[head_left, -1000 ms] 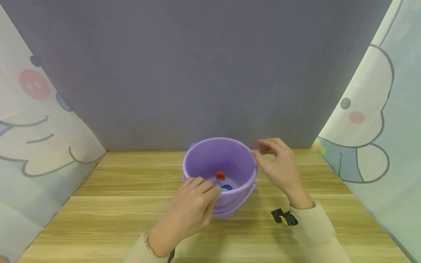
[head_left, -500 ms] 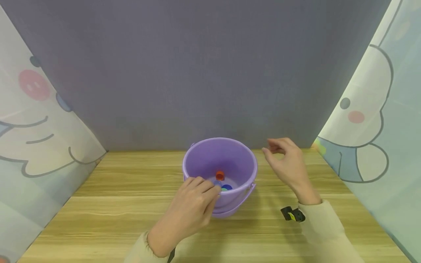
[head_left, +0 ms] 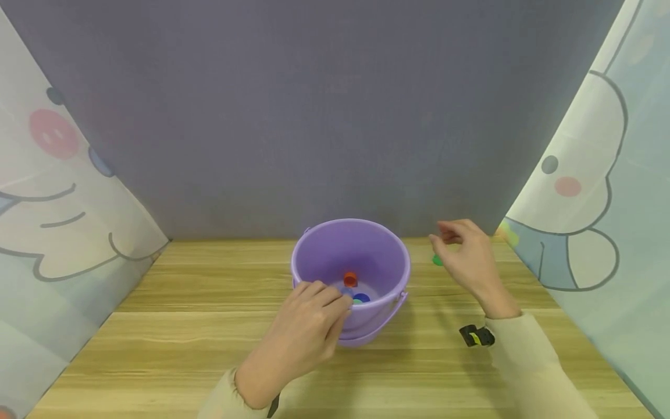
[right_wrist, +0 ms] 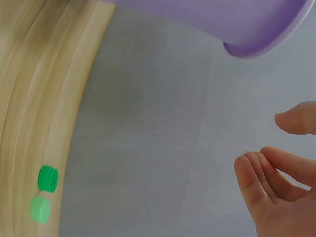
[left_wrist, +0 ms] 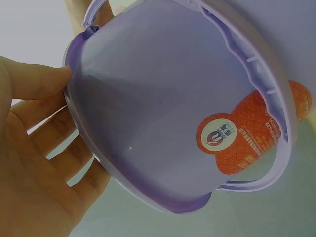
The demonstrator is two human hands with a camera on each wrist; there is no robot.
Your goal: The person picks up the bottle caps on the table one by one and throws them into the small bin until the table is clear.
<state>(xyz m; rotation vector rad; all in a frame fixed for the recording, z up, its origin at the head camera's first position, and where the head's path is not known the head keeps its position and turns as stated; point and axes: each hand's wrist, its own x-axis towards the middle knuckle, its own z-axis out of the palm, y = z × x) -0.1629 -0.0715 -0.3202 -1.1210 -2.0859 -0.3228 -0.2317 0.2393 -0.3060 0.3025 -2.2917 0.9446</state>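
A purple bucket (head_left: 352, 233) stands on the wooden table, its handle hanging down on the near side. My left hand (head_left: 300, 326) grips the bucket's near rim; in the left wrist view the thumb (left_wrist: 47, 81) lies on one side of the rim and the fingers on the other. Inside the bucket lie an orange-red cap (head_left: 350, 280), a dark blue cap (head_left: 362, 298) and other small caps partly hidden by the left hand. Right of the bucket, my right hand (head_left: 466, 262) hovers with loosely bent fingers, holding nothing, near a green bottle cap (right_wrist: 48, 178) and a lighter green cap (right_wrist: 39, 210).
Behind the wooden table (head_left: 209, 291) rises a grey wall (head_left: 335, 116). Cartoon-printed cloths (head_left: 576, 174) stand on both sides. The bucket's handle (left_wrist: 266, 173) curves out from its outer side, which bears an orange label (left_wrist: 247, 131).
My right hand has moved right, from beside the bucket's rim toward the green caps, one of which now shows behind it. The left hand and bucket have stayed in place.
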